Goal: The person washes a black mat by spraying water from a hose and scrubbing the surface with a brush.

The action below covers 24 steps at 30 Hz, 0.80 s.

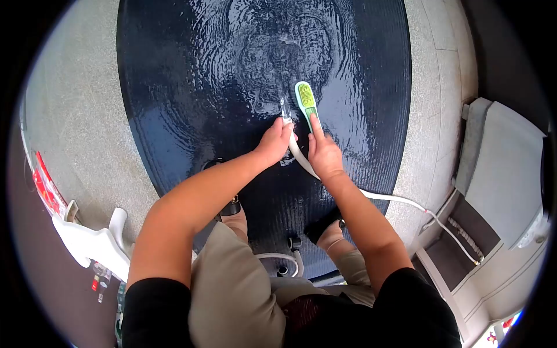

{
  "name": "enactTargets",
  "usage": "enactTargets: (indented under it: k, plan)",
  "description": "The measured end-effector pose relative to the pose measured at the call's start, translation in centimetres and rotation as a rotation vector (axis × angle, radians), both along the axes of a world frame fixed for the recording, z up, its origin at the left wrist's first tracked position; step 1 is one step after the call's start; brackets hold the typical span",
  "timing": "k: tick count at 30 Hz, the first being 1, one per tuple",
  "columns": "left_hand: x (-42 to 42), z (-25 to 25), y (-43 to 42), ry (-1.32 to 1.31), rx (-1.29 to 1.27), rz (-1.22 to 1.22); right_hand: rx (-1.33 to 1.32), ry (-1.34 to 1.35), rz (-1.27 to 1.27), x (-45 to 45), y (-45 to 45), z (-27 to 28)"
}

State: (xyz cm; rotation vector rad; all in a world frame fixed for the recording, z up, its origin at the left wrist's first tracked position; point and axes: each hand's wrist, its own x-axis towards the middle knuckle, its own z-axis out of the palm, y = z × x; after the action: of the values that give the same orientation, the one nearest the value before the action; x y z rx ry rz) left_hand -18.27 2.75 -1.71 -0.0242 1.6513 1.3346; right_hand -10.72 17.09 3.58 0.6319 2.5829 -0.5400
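Note:
My left hand [275,142] is closed around the end of a white hose [303,160], and water runs from its tip. Beside it, my right hand [325,154] grips the handle of a green and white scrub brush [305,96], index finger stretched along the handle. The yellow-green bristles face up, just right of the water stream. Beneath both hands lies a dark ribbed mat [371,69], wet and rippling with water in its upper middle.
From my hands the hose runs right, under my right forearm, to a fitting in an open grey cabinet [505,168]. A white plastic chair [93,246] stands at the left. Speckled grey floor [87,104] borders the mat. My feet are on the mat.

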Motion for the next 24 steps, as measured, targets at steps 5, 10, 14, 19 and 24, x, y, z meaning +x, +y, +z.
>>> enactTargets:
  k: [5,10,14,19,24]
  plan:
    - [0.0,-0.1,0.1,0.018,0.014,-0.005,0.127,0.035,0.111,-6.3,1.6,1.1]
    - [0.3,-0.7,0.4,-0.033,0.010,0.057,0.168,0.165,0.027,-24.1,4.0,-0.5]
    - [1.2,-1.4,-0.3,-0.052,0.100,0.145,0.038,0.120,-0.075,-21.7,2.5,-0.1]
    - [1.7,1.0,-1.5,-0.098,-0.020,0.152,0.032,0.064,0.119,-6.6,-0.5,0.3]
    - [0.1,2.2,-1.8,0.035,-0.077,0.110,0.137,0.108,0.192,-14.8,1.1,-0.1]
